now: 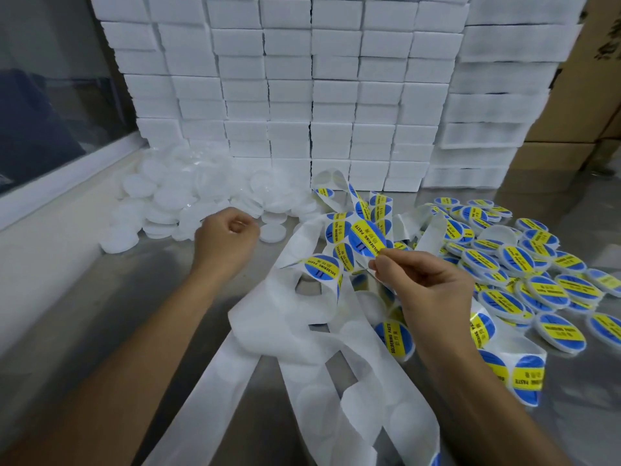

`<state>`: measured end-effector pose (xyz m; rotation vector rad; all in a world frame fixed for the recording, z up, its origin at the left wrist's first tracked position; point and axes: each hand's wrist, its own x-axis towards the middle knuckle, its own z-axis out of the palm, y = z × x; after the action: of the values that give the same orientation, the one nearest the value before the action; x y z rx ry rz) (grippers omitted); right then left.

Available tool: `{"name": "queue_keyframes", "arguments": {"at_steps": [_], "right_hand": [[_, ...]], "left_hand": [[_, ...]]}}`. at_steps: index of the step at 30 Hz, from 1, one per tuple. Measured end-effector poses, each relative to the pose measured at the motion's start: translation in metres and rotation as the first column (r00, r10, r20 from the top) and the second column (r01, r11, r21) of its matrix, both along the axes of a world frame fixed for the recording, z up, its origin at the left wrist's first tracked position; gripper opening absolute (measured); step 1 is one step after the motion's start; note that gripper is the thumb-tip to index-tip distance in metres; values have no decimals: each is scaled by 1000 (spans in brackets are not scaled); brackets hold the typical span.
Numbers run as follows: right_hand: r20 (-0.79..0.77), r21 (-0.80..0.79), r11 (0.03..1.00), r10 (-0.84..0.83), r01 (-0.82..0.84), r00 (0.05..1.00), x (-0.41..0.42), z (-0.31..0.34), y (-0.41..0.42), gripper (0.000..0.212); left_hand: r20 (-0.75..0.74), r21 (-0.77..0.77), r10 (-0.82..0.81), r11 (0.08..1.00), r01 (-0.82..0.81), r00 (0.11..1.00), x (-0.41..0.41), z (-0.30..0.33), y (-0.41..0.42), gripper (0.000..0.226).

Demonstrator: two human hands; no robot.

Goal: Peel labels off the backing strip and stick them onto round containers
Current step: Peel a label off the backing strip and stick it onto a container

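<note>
Head view, looking down at the bench (141,297): your right hand (426,290) pinches the edge of a round blue-and-yellow label (368,238) between thumb and fingertips, grip clamped on it, the label lifted clear above the tangle of white backing strip (302,331). More labels sit on the strip's loops just beside and behind the held one; the nearer stretches of strip lie bare, trailing toward you off the bench edge. Your left hand (225,240) reaches toward the heap of plain white round containers (174,200) at the left rear — fingers curled in, and you cannot tell whether the grip holds one or nothing. Labelled containers (537,280) lie piled to the right, blue-and-yellow faces up, touching and overlapping one another. Stacked white foam boxes (302,89) form a wall along the back of the bench, with brown cartons (571,153) at far right and a window (50,105) along the left.
</note>
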<state>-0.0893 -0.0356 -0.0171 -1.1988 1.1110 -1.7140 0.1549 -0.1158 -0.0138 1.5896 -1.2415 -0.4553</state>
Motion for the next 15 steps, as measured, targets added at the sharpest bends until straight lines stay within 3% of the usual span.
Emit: {"name": "queue_keyframes", "arguments": {"at_steps": [2,6,9,11,15], "right_hand": [[-27,-13,1000,15,-16,1000,0,-1,0,14],[-87,22,995,94,-93,992,-4,-2,-1,14],[-131,51,990,136,-130,982,-6,-2,-3,22],[-143,56,990,139,-132,980,-7,-3,-4,23],[-154,46,991,133,-127,979,-7,-3,-3,21]], "left_hand": [[198,120,-99,990,76,975,-1,-5,-22,9],[404,365,-310,917,159,860,-6,-17,-54,43],[509,478,-414,865,153,754,-9,-21,-65,24],[527,466,-371,879,106,765,-11,-20,-67,10],[423,364,-197,931,34,884,-13,-21,-67,20]]}}
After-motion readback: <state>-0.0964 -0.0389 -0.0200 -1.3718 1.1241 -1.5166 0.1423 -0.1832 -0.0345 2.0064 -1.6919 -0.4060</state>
